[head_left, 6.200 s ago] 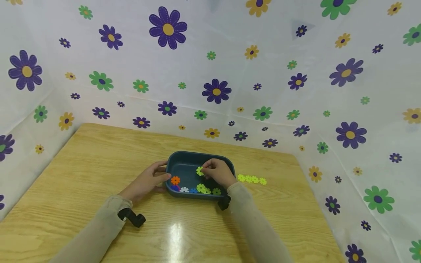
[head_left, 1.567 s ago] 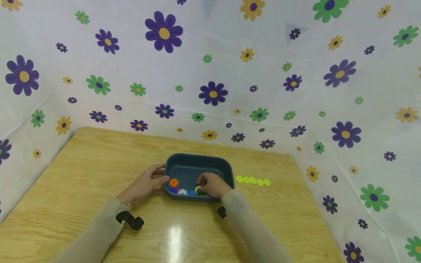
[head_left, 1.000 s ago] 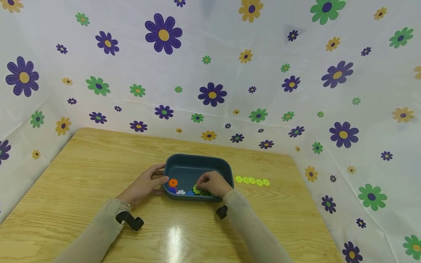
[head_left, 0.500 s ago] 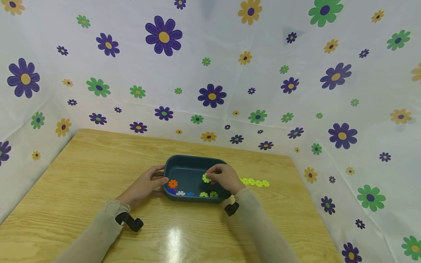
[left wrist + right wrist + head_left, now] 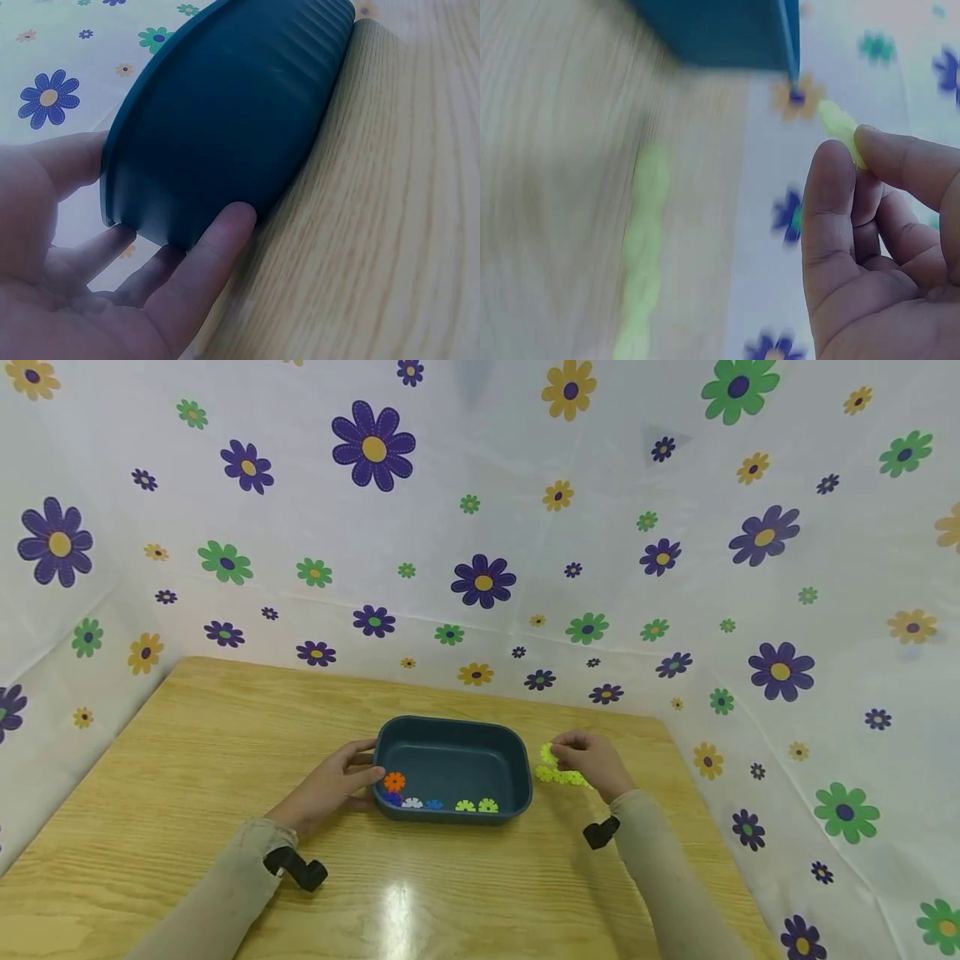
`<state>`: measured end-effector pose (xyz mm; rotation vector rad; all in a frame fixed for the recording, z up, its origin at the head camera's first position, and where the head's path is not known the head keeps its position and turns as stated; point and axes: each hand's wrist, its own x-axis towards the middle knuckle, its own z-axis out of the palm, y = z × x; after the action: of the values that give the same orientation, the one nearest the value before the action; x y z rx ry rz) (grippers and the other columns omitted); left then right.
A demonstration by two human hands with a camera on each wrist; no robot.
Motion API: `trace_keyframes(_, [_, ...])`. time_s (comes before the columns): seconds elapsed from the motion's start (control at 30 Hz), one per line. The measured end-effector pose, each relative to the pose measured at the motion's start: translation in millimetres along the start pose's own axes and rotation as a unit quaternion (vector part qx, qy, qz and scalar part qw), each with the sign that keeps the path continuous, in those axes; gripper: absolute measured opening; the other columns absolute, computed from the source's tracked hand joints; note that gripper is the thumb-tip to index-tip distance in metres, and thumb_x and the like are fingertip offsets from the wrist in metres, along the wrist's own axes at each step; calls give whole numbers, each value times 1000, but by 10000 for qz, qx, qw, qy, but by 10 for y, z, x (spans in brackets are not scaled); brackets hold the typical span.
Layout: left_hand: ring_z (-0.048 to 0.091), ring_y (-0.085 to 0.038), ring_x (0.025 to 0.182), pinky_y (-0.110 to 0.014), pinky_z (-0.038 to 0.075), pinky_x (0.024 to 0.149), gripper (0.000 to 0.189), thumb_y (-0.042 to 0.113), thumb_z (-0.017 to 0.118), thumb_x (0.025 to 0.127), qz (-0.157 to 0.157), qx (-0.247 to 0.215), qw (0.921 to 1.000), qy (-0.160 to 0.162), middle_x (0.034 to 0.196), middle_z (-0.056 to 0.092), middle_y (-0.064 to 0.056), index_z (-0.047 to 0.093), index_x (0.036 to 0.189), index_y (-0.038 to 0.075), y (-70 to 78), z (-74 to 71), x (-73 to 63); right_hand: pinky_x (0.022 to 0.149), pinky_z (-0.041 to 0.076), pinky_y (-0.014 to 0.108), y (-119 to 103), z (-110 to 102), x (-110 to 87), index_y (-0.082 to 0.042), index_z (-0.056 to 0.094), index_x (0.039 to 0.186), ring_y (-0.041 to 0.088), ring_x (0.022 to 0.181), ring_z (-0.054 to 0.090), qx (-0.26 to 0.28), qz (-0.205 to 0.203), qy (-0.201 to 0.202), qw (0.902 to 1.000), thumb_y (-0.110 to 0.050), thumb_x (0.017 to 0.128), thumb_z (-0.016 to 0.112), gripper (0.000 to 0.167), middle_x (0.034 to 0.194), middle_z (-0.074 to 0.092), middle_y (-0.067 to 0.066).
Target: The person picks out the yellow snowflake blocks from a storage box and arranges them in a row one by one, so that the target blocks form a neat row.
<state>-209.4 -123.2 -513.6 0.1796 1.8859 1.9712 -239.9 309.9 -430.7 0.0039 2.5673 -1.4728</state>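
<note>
My left hand [image 5: 330, 787] grips the left end of a dark blue plastic bin [image 5: 450, 724], its fingers against the outer wall, as the left wrist view shows. My right hand [image 5: 596, 762] pinches a yellow-green snowflake disc [image 5: 548, 753] between thumb and fingertip, just above a row of yellow-green discs [image 5: 562, 777] on the table to the right of the bin. The hand covers the right part of that row. Inside the bin, along the near side, lie an orange disc [image 5: 394, 782], a purple disc [image 5: 392, 797], a white disc [image 5: 412, 803], a blue disc [image 5: 433, 806] and two yellow-green discs [image 5: 487, 806].
Bin and row stand on a wooden table [image 5: 300, 893]. A white flower-patterned sheet [image 5: 420, 527] rises behind the table and along both sides. Each wrist wears a black camera mount [image 5: 300, 868].
The right hand has picked a yellow-green disc out of the bin and carried it right, over the row. The row has grown from several discs by one. My left hand stays at the bin.
</note>
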Motion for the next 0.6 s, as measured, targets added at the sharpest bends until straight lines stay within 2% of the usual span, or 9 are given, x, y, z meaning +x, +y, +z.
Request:
trace_keyframes(0.23, [56,-41,130,-49,61,92,76,32,72,99,-62,12,10000,52,157,37,-26,31,161,13,-16,-7,17,101,55,51,368,-495,-64,6,64,125,32,102,71,-92,461,555,9974,-19,105,63,32,118,67,18])
trace_keyframes(0.43, [56,-40,131,-49,61,92,74,29,70,101,-72,-5,10000,37,158,37,-26,31,161,12,-34,-12,27,87,61,37,836,-757,-74,8,66,121,15,87,71,-466,838,854,9917,-18,104,64,31,114,69,16])
trace_keyframes(0.6, [56,-40,130,-49,61,91,78,32,72,99,-55,-31,10000,34,158,37,-26,30,161,12,-34,-14,18,75,62,30,1119,-887,-35,9,67,120,11,77,71,-303,995,1031,9892,-18,101,67,32,108,72,13])
